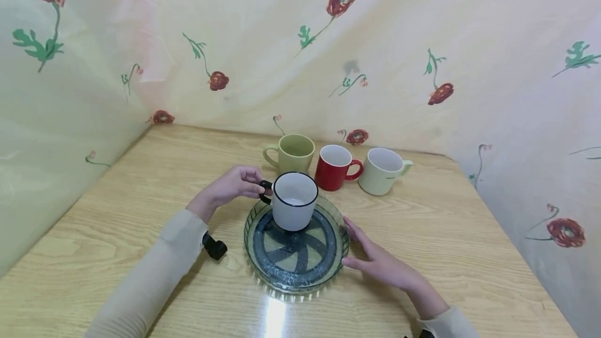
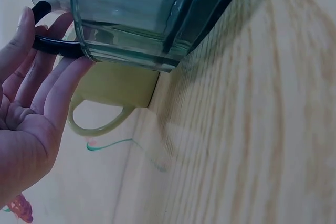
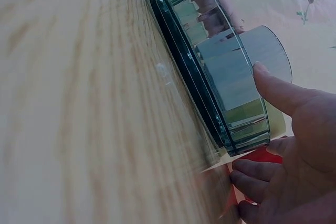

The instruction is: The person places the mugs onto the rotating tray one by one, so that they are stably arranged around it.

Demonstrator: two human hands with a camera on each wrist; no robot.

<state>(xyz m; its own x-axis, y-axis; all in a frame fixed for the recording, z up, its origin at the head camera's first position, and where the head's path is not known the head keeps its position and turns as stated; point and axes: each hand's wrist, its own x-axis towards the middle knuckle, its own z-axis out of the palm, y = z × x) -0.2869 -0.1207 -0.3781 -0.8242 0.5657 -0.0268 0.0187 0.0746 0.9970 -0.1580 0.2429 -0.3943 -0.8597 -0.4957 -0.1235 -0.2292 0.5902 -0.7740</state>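
A white enamel-style mug [image 1: 293, 207] with a black rim and black handle is at the far part of a round glass dish [image 1: 255, 270]. Through the glass, dark spokes and a dark ring show at the bottom of the dish. My left hand [image 1: 237, 185] pinches the mug's handle from the left, and the left wrist view shows thumb and fingers about that black handle [image 2: 58, 45]. On the dish's right side, my right hand [image 1: 380, 262] has its fingers spread, with thumb and fingertips at the glass rim; the right wrist view shows the thumb [image 3: 275, 82] against it.
Behind the dish, along the back of the wooden table [image 1: 155, 181], stand a green mug [image 1: 293, 155], a red mug [image 1: 331, 171] and a pale ribbed mug [image 1: 379, 172]. A flowered cloth [image 1: 263, 56] hangs around the table's back and sides.
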